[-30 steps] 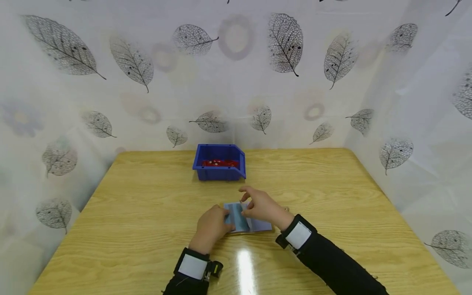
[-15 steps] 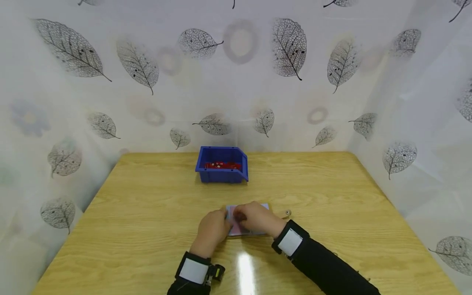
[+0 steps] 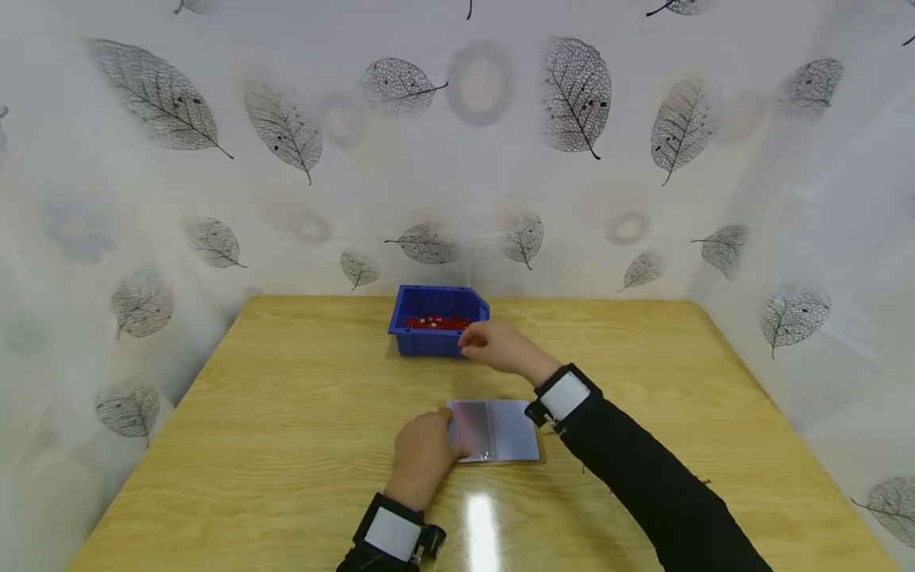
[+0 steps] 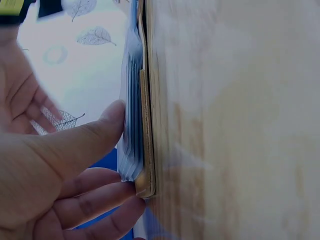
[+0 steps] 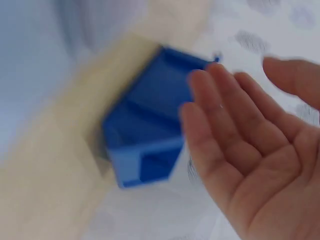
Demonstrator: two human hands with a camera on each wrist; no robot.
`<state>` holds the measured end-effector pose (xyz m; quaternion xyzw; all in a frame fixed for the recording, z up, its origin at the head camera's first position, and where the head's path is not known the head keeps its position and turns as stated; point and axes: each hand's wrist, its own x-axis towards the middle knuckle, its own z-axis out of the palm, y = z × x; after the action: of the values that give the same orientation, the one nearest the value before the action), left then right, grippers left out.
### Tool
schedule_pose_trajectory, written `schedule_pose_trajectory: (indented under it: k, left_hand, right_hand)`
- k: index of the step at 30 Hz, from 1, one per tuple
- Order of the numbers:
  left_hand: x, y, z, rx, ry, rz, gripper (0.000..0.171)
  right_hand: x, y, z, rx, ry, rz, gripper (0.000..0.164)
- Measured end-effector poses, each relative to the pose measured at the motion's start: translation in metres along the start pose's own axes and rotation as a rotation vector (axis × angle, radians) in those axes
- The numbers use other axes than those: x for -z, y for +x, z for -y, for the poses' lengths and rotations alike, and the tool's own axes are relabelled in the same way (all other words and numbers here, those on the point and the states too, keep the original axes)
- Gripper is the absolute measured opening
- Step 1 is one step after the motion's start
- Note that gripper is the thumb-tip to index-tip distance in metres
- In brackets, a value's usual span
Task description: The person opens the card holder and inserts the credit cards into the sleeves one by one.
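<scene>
An opened card holder (image 3: pixel 513 430) with clear plastic sleeves and a tan cover lies on the table before me. My left hand (image 3: pixel 423 454) grips its left side. In the left wrist view the thumb (image 4: pixel 95 137) presses on the stacked sleeves (image 4: pixel 132 110), and the other fingers are at the cover's corner. My right hand (image 3: pixel 503 349) is raised beyond the card holder, by the right front of a blue bin (image 3: pixel 425 344). Nothing shows in it in the right wrist view, where its fingers (image 5: pixel 235 115) are loosely bent and the thumb stands apart.
Red items (image 3: pixel 432 322) lie inside the blue bin; their kind is too small to tell. The wooden table (image 3: pixel 307 381) ends at a white curtain (image 3: pixel 300 206) with a leaf print, which stands behind it and at both sides.
My right hand was at the sleeves, which turned from a bluish to a pinkish page; it has since lifted off and moved away to the bin. The left hand stays on the card holder.
</scene>
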<state>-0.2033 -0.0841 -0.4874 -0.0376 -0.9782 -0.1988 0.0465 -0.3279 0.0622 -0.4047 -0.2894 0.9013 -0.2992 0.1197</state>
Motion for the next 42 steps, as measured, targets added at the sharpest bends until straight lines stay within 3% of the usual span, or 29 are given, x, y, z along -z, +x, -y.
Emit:
schedule_pose_trajectory:
  k: [6,14,17,21,28,32,42]
  left_hand:
    - [-0.001,-0.003,0.002,0.011,-0.029,-0.014,0.052]
    - [-0.001,-0.007,-0.003,0.032,-0.015,-0.024,0.051]
    - [-0.001,-0.009,-0.005,0.029,-0.014,-0.022,0.052]
    - [0.001,-0.008,-0.004,0.041,-0.011,-0.027,0.052]
    - [0.002,-0.005,0.0,0.077,-0.013,-0.006,0.056]
    - [0.004,-0.006,-0.003,0.075,-0.014,0.002,0.056]
    - [0.004,-0.008,-0.001,0.059,0.027,-0.042,0.053]
  right_hand:
    - [0.016,0.047,0.002,-0.097,-0.053,-0.062,0.028]
    - [-0.01,0.086,-0.041,-0.048,-0.204,0.0,0.027]
    - [-0.016,0.092,-0.051,-0.037,-0.224,0.011,0.028]
    - [-0.016,0.1,-0.048,-0.021,-0.249,0.052,0.032]
    - [-0.016,0.107,-0.033,-0.092,-0.289,0.194,0.042]
    - [-0.02,0.106,-0.038,-0.084,-0.385,0.241,0.041]
    - [-0.027,0.102,-0.049,0.04,-0.566,0.166,0.018]
